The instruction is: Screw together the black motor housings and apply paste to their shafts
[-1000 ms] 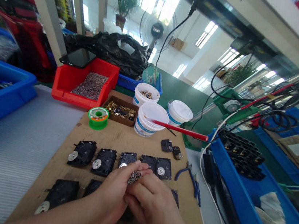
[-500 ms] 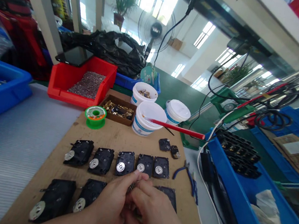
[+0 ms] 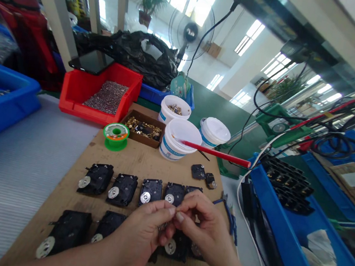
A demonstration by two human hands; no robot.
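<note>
Red plastic forms the open bin (image 3: 71,93) at the back left, heaped with tiny metallic parts (image 3: 106,96); a phone (image 3: 92,61) rests across its rear corner. Beside it, a shallow brown box (image 3: 145,141) holds brass-coloured fittings and some dark bits, with a green spool (image 3: 115,144) just in front. Next come 3 white tubs: the rear tub (image 3: 179,116) contains brass and silvery pieces, the front tub (image 3: 170,149) has a red-handled brush (image 3: 217,153) lying across its rim, and the right tub (image 3: 215,131) shows only white at its top. On the right, a long blue crate (image 3: 288,239) carries rows of black moulded parts (image 3: 288,182).

Across the cardboard sheet (image 3: 147,164) lie 2 rows of black mechanism housings (image 3: 122,189) with silver discs, 5 in the back row. Above the front row, the left hand (image 3: 148,229) curls its grip closed around small silvery metal pieces (image 3: 162,226). The right hand (image 3: 204,224) brings thumb and forefinger nearly together at the left fingertips; whether that grip pinches anything, I cannot tell.
</note>
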